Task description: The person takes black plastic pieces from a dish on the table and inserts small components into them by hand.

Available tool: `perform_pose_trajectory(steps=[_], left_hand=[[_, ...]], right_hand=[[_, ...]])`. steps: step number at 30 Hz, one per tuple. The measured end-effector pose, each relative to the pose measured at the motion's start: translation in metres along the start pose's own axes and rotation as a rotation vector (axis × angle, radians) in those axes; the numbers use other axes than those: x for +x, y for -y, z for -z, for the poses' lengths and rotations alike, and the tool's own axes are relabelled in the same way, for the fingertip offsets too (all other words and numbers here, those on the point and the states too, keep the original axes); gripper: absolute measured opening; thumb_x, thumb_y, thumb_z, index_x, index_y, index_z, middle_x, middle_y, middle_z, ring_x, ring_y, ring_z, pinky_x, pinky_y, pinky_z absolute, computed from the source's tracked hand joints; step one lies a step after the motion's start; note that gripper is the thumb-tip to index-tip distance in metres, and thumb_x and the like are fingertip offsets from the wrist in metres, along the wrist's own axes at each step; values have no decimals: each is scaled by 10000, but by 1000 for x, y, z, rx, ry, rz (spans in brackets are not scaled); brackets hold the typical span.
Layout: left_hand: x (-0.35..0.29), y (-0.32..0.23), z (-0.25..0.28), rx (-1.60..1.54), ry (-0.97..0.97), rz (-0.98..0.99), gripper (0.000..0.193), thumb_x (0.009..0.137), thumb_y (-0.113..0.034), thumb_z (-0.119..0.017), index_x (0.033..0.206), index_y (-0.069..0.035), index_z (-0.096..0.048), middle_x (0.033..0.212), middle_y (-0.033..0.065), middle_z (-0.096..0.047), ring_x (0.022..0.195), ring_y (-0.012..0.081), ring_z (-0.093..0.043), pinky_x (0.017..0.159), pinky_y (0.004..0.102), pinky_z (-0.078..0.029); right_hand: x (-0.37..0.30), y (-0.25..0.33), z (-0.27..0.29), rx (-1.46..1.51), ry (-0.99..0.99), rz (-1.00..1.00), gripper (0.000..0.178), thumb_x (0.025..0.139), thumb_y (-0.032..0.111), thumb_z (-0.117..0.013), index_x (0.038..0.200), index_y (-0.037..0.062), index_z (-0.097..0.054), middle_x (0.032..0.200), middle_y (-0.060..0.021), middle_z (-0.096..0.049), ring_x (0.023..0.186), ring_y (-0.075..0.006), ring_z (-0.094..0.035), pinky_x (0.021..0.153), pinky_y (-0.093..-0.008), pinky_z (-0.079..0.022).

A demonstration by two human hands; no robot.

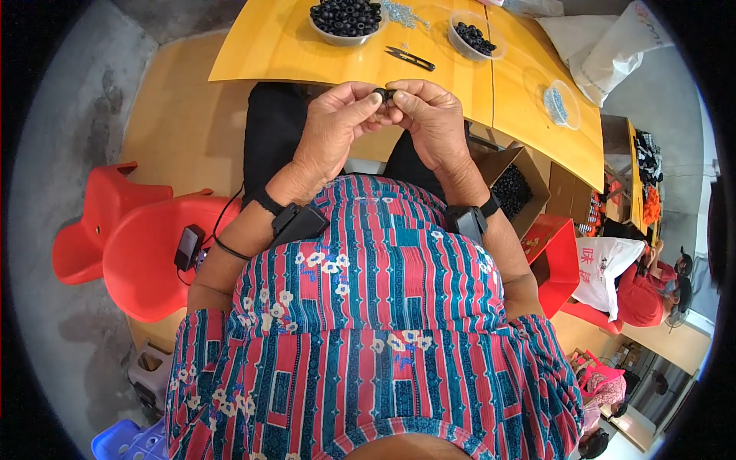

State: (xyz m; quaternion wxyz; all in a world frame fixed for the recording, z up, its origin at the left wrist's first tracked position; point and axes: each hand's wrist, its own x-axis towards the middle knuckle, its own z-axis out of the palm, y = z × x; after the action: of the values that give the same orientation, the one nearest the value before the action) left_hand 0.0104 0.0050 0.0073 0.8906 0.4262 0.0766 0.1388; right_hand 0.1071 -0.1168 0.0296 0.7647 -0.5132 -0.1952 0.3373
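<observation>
My left hand and my right hand meet in front of the table's near edge. Thumbs and fingers of both pinch a small black round part; a dark bit also shows at the right fingertips, and I cannot tell whether it is a separate piece. Just beyond, on the yellow table, lie black thread snips. A clear bowl heaped with black ring-shaped parts stands to the far left of them. Small clear pieces are scattered beside that bowl.
Another clear bowl holds fewer black parts. A tub of pale blue pieces sits near the right edge. Below stands a cardboard box of black parts. Red chairs are at left; other people sit far right.
</observation>
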Motion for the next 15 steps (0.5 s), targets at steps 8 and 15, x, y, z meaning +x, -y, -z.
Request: perform_pose_trajectory(steps=[8,15], left_hand=[[0,-2,-2,69,-3,-40,178,901,-112,-533,1021,15,-566,883,71,-625,787,127,-611,739,250,-492],[0,1,-1,23,-15,-45,198,907,-110,-528,1056,17,-561,915,72,-620,803,128,-600,739,250,-484]], right_hand=[[0,-6,1,96,29,-1,124,851,24,-576,954,-33,-613,770,-82,-631,654,-139,-606,646,-264,-542],[1,-13,-1,269,59,-22,108,864,37,-565,955,-11,-597,749,-70,-615,648,-138,-600,643,-269,-543]])
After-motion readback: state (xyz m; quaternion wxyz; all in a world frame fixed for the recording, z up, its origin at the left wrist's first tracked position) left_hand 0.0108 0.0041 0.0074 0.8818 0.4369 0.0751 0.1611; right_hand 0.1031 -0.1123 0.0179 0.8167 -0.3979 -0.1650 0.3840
